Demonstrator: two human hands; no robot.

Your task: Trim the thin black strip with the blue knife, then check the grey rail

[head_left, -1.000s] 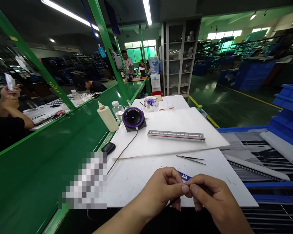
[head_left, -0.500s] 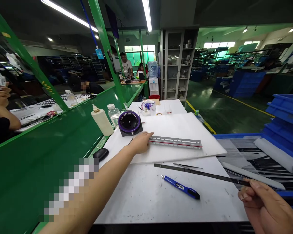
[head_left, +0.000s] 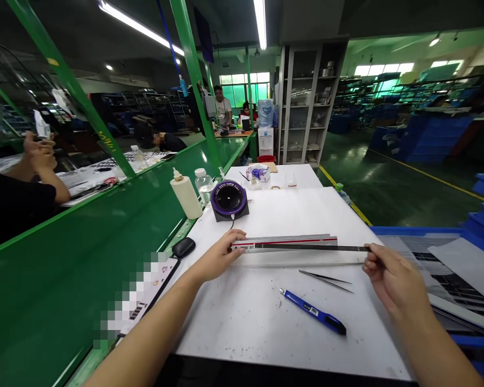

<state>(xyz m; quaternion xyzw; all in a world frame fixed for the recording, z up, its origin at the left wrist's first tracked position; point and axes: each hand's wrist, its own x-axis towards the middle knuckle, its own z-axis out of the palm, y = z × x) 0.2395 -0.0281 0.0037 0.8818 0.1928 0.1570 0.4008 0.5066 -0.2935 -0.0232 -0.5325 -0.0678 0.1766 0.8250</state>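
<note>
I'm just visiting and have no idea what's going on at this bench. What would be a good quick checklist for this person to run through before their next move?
1. The left hand is on the metal scale ruler, at its left end: ok.
2. The right hand pinches the thin black strip by its end: ok.
3. The strip lies along the ruler: ok.
4. The tweezers lie apart from the strip: ok.
5. The blue utility knife lies apart from both hands: ok.
6. The knife's blade is retracted: cannot tell, too small to see.
</note>
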